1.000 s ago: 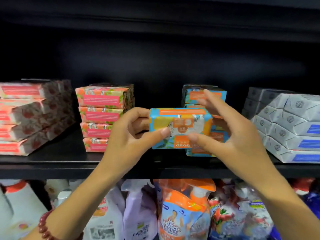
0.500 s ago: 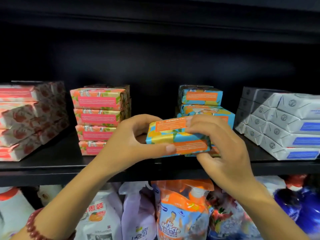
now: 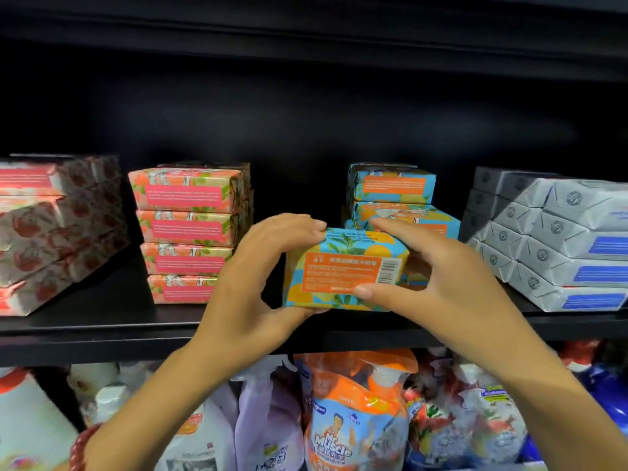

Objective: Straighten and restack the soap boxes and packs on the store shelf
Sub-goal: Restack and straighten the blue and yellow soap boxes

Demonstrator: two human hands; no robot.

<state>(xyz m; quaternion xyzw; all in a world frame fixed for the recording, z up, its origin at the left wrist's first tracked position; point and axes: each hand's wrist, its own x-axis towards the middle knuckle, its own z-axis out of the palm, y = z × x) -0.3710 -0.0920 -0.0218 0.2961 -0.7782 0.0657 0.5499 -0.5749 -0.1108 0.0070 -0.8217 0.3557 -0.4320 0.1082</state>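
While rolled over in the last second, held soap pack (image 3: 345, 270): picture side out a second ago, thin edge half a second ago, orange barcode label now facing out and reading upright.
Left hand (image 3: 258, 283): curled round the pack's left end, thumb beneath, fingers over the top edge, much as before.
Right hand (image 3: 438, 277): spread and reaching past the pack a second ago; now pinching the right end, thumb on the lower front edge, fingers over the top.
Pack's place: off the blue stack (image 3: 394, 185), in front of it and slightly left, low over the shelf (image 3: 102, 321) front; touching the board or not, cannot tell.
Blue stack: top pack square, the one beneath jutting forward and right.
Pink stack (image 3: 190, 229), grey packs (image 3: 560, 239): tidy, apart from both hands.
Meaning for the task: pack probably checked and oriented; not yet laid flat or restacked.
Likely next: straightening the skewed pack, then setting this one squarely on top.
Risk: slick-looking wrap, prone to sliding askew.
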